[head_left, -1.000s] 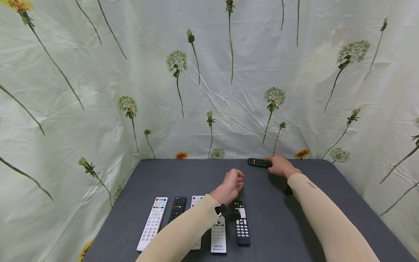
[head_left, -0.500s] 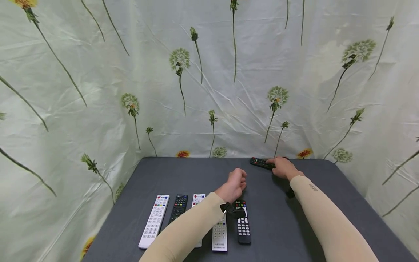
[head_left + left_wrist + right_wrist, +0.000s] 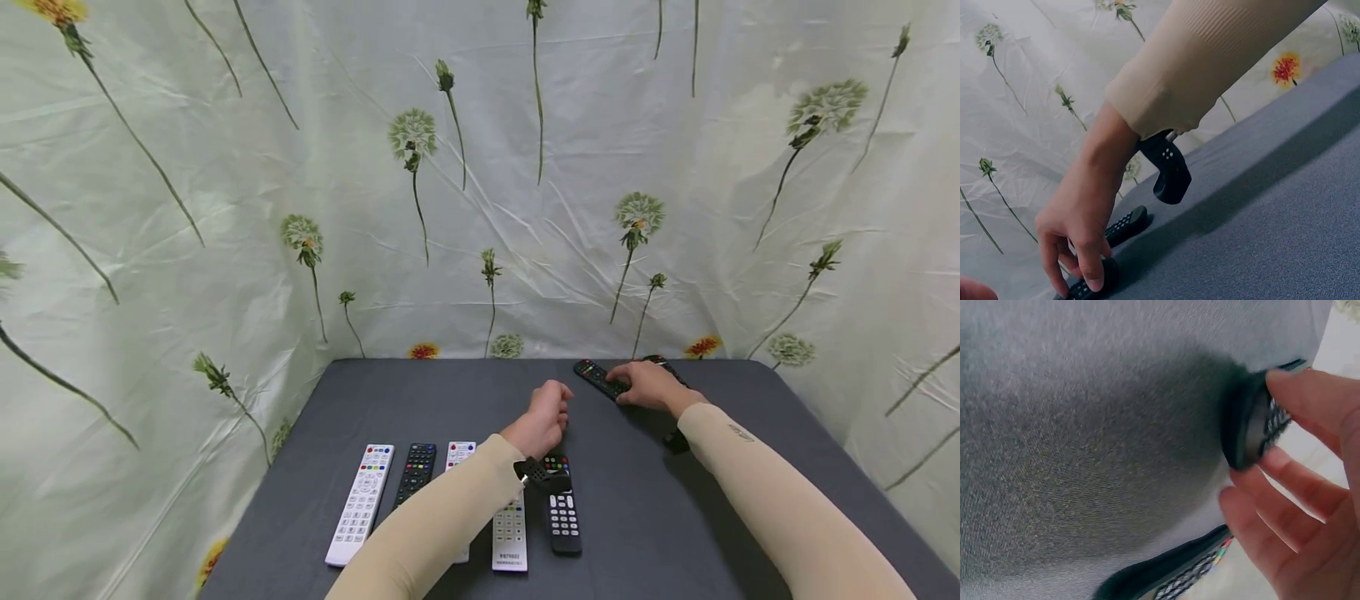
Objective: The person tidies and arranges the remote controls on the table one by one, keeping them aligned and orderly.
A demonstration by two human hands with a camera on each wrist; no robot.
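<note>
Near the table's back edge my right hand point(image 3: 651, 386) pinches a black remote control point(image 3: 592, 373) between thumb and fingers. That remote lies slanted, its far end pointing back and left; in the right wrist view the thumb is on one side of the remote point(image 3: 1250, 428) and fingertips on the other. A second black remote control point(image 3: 663, 365) shows partly behind this hand. My left hand point(image 3: 545, 414) hovers over the middle of the table with loosely curled fingers and nothing in it. Only a bit of the left hand point(image 3: 974, 290) enters the left wrist view.
Several remote controls form a row at the front: a white one point(image 3: 362, 504), a black one point(image 3: 417, 471), another white one point(image 3: 460, 452), a grey-white one point(image 3: 510, 537) and a black one point(image 3: 564, 525). My left forearm covers parts of them. A floral curtain point(image 3: 375, 208) borders the dark table point(image 3: 435, 400).
The black remote in my right hand has swung from nearly sideways to a slant, its near end coming forward. The remote behind the hand has come into sight. My left hand keeps its pose.
</note>
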